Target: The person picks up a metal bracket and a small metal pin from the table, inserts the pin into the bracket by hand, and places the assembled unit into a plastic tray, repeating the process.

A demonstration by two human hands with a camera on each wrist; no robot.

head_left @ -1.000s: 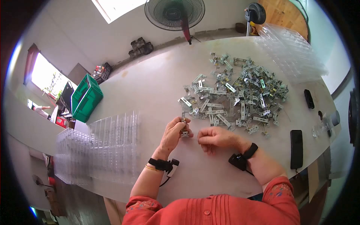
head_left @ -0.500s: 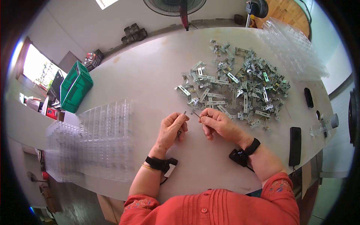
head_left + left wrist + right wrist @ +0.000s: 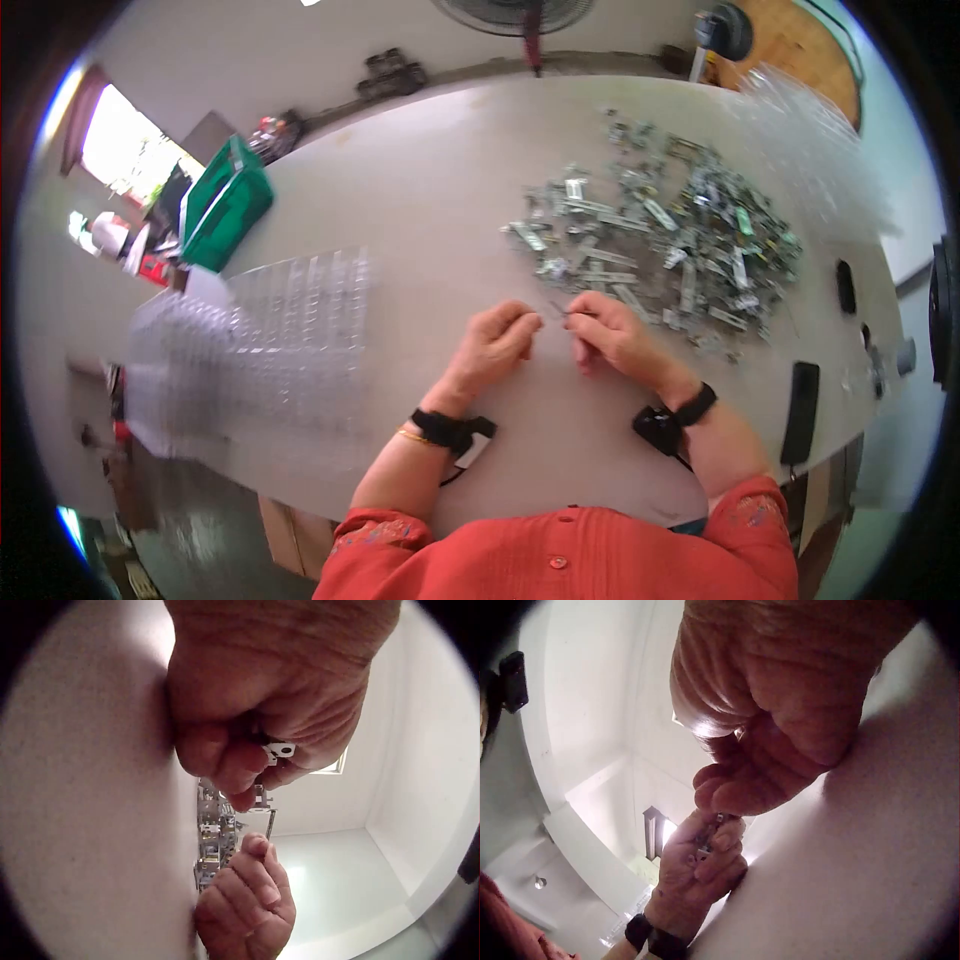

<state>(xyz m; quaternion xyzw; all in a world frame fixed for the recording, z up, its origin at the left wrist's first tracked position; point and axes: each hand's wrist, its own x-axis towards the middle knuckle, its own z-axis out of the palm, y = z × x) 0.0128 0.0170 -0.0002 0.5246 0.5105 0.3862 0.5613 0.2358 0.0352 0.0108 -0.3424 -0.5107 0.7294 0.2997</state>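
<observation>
My left hand (image 3: 497, 345) is curled round a small metal bracket (image 3: 281, 751). From above the fingers hide most of it; in the left wrist view a pale end with a round hole shows between them. My right hand (image 3: 615, 345) faces it a short way to the right, thumb and forefinger pinching a thin dark metal piece (image 3: 271, 823). This piece points toward the left fingertips. Both hands are low over the near middle of the table. Beyond them spreads a heap of similar metal brackets (image 3: 690, 240).
Clear plastic trays (image 3: 290, 350) stand on the left of the table (image 3: 420, 180), near a green crate (image 3: 228, 205). More clear plastic (image 3: 820, 150) lies at the far right. A black phone (image 3: 801, 412) and a small black object (image 3: 846, 287) rest near the right edge.
The right hand has taken on the thin metal piece, which did not show in its fingers a second ago. The left hand has turned, hiding the bracket from above. The head view has shifted.
</observation>
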